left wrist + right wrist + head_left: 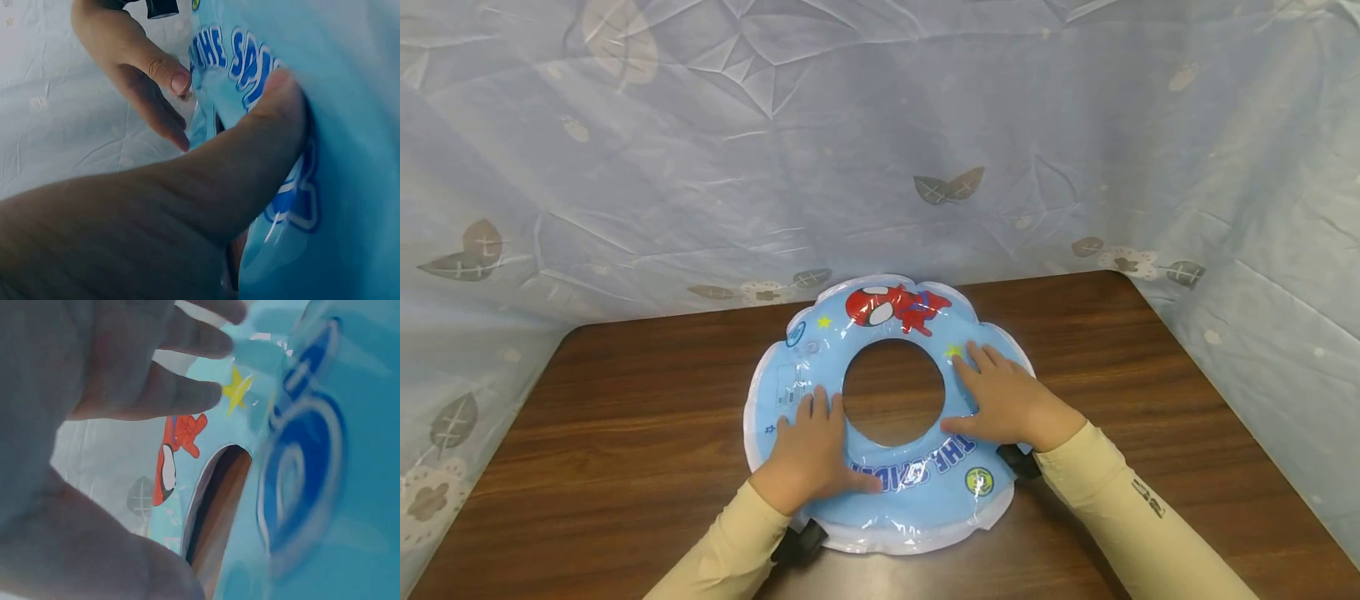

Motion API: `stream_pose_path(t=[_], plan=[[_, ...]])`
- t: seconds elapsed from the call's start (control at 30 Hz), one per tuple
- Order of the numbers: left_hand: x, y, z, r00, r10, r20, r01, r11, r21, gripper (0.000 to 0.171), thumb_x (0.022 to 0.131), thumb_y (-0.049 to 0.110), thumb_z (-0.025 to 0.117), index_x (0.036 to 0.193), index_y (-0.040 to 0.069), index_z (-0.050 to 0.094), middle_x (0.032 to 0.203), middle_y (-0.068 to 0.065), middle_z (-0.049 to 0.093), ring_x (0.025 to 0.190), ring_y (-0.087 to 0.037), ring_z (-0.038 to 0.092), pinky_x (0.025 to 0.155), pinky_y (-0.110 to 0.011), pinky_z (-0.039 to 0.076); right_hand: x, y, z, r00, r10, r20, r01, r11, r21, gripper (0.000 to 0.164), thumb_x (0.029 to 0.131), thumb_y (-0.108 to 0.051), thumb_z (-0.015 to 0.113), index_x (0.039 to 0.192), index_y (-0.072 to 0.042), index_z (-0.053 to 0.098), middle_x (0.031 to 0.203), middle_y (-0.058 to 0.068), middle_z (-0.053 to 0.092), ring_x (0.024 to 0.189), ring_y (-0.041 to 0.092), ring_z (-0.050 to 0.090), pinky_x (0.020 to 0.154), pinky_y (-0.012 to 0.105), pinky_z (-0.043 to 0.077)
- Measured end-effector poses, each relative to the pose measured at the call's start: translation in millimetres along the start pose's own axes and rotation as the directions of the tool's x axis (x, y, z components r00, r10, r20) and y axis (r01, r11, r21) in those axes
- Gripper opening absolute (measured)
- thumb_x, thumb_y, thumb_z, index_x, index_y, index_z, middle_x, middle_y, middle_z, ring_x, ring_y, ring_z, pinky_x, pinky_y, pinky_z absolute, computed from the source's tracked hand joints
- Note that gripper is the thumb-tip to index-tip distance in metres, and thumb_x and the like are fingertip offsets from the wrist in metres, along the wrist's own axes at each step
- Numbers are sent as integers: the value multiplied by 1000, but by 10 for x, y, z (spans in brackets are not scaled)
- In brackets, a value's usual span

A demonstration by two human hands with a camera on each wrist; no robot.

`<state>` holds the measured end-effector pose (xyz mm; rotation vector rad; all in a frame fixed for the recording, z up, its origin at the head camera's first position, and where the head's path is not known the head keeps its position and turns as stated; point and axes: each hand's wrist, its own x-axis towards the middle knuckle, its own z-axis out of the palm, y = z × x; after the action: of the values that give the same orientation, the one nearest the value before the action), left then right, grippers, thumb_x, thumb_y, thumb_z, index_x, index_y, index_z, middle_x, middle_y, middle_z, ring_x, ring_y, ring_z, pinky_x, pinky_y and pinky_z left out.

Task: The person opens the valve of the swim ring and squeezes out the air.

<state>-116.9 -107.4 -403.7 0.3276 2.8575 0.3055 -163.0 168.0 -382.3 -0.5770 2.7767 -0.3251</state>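
Observation:
A light-blue inflatable swim ring (pixel 917 517) lies on the brown wooden table (pixel 647 417), with a white seam edge and a round hole in its middle. A red cartoon figure is printed on its far side and blue lettering on its near side. My left hand (pixel 811 457) rests on the ring's left part, fingers spread, the thumb (pixel 278 103) on the lettering. My right hand (pixel 1007 402) lies on the right part, fingers straight, fingertips right by a yellow star (pixel 237 391).
A pale grey-blue curtain (pixel 850 150) with leaf prints hangs behind the table and along both sides. Black straps (pixel 799 543) sit at both wrists, below beige sleeves (pixel 1138 517). The table's far edge runs just behind the ring.

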Motion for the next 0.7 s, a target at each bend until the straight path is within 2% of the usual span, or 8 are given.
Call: stream_pose_path(t=[0.17,0.37,0.5,0.7], plan=[[-5,-23,-66,997,22,76,-21,1000,-7,133,62,68,91,156,-8,35,163,-33,28,150,-52,27,110,-78,27,1,20,-6,999,-27,-33,25,998,-49,97,87,-53,76,158,0,37,166,30,23,153,53,17,119,70,20],[9,-59,-91,991,14,134,-17,1000,16,134,61,67,91,159,-3,32,166,-28,24,154,-49,22,112,-79,22,-20,9,-34,999,-29,-22,27,997,-70,98,85,-52,78,158,-1,38,166,29,24,152,53,19,119,68,20],[16,-68,-94,990,14,138,-17,1000,18,135,60,68,91,159,-3,32,167,-27,24,154,-48,21,113,-78,22,-14,10,-28,1000,-22,8,22,999,-36,96,85,-50,79,158,-2,39,166,29,23,151,53,22,114,69,29],[18,-84,-121,988,17,156,-18,1000,4,133,62,66,92,160,-1,32,167,-27,23,154,-48,20,114,-77,20,12,5,29,990,48,133,-56,997,61,99,84,-49,81,160,-5,36,167,26,23,152,52,23,104,68,43]])
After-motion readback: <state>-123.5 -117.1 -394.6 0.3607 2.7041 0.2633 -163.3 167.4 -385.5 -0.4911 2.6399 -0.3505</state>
